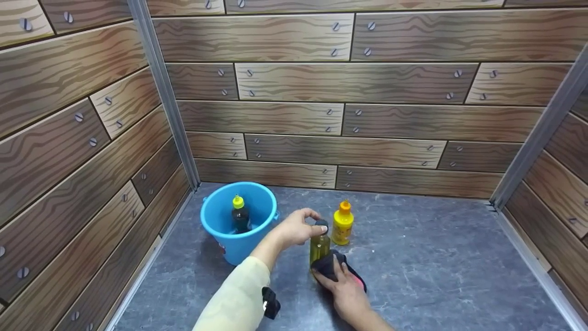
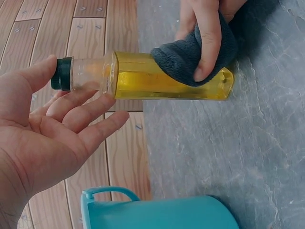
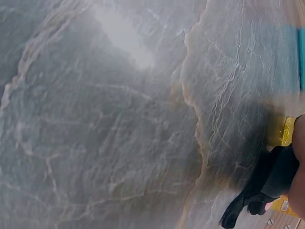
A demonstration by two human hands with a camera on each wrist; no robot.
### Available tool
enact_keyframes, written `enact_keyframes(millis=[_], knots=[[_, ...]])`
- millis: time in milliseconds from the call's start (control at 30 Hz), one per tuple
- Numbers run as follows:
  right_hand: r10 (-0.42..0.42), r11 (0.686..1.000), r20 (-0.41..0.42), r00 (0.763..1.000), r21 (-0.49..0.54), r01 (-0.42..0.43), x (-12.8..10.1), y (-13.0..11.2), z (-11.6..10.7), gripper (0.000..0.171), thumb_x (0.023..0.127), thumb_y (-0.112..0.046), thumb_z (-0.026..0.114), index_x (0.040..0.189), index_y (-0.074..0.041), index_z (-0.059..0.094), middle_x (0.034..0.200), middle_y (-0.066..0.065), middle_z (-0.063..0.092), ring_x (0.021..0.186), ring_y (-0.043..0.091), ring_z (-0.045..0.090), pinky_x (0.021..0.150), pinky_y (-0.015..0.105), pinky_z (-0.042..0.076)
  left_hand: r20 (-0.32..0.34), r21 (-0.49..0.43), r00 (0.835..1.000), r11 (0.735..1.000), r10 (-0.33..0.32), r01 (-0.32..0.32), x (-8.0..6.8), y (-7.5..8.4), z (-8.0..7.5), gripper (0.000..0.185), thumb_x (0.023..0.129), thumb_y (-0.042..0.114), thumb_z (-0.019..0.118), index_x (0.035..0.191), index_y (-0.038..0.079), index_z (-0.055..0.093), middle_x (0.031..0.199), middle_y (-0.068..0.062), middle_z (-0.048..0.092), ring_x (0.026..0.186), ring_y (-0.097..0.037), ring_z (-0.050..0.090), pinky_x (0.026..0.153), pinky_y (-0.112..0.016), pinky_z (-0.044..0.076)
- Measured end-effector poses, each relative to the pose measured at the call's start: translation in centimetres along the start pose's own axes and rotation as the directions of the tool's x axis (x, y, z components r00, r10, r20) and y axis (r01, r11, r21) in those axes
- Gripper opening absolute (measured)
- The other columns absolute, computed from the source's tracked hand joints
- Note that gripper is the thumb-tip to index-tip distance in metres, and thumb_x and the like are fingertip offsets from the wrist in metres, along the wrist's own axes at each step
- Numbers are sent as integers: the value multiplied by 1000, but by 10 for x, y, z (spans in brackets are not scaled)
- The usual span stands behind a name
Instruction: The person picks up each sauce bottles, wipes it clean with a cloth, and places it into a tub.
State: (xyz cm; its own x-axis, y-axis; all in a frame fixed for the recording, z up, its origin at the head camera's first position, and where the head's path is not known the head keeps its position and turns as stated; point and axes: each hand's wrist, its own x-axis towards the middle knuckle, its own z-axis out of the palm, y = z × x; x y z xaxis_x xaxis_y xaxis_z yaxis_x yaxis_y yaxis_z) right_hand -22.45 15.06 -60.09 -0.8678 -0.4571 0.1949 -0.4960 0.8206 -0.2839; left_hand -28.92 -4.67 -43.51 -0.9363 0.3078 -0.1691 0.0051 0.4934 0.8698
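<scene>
A clear bottle of yellow oil with a dark cap stands upright on the grey surface. My left hand holds its top, thumb against the cap and fingers around the far side of the neck. Lower down, my right hand grips a dark cloth and presses it to the side of the bottle. A bit of pink shows on the cloth beneath that hand in the head view. At the right wrist view's edge, only part of the cloth and the bottle's base appear.
Left of the bottle stands a blue bucket holding a dark bottle with a yellow cap. Just behind the oil bottle is a yellow bottle with an orange cap. Wood-patterned walls enclose the grey surface.
</scene>
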Motion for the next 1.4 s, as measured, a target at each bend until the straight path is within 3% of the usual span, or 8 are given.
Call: enact_keyframes(millis=[267, 533, 767, 1133, 1400], knots=[[47, 997, 121, 992, -68, -39, 2, -1, -6, 72, 94, 7, 67, 146, -43, 64, 160, 33, 40, 134, 65, 47, 99, 66, 51, -10, 3, 1000, 1000, 1, -1, -1, 0, 2, 31, 104, 31, 72, 130, 14, 65, 113, -4, 68, 101, -23, 66, 91, -48, 56], [37, 995, 114, 993, -100, -26, -1, 0, -11, 68, 89, 7, 70, 139, -38, 71, 155, 31, 48, 131, 65, 49, 103, 69, 47, -21, -9, 999, 999, 32, -32, -2, 2, 2, 28, 105, 25, 71, 128, 11, 65, 114, -6, 69, 99, -24, 67, 85, -46, 56], [111, 993, 147, 983, -46, -105, -5, 3, -18, 66, 89, 10, 69, 137, -35, 73, 159, 27, 46, 137, 64, 43, 107, 70, 43, -13, 7, 999, 999, 52, -52, -2, 2, 2, 24, 106, 24, 69, 127, 12, 65, 123, -10, 68, 104, -24, 67, 87, -45, 56], [234, 971, 150, 961, 19, -239, -13, 8, -32, 86, 84, 22, 63, 146, -38, 66, 164, 24, 40, 140, 63, 40, 90, 72, 52, 38, 6, 998, 999, 42, -42, -2, -2, -5, 27, 109, 24, 63, 135, 15, 67, 128, -10, 69, 112, -27, 65, 92, -48, 57], [243, 967, 81, 967, 62, -248, -21, 11, -41, 85, 86, 21, 59, 147, -38, 65, 165, 24, 39, 141, 62, 41, 81, 64, 57, 90, 23, 996, 1000, 16, -18, -6, 0, -12, 35, 111, 24, 59, 145, 18, 63, 136, -11, 65, 115, -28, 62, 97, -50, 55]])
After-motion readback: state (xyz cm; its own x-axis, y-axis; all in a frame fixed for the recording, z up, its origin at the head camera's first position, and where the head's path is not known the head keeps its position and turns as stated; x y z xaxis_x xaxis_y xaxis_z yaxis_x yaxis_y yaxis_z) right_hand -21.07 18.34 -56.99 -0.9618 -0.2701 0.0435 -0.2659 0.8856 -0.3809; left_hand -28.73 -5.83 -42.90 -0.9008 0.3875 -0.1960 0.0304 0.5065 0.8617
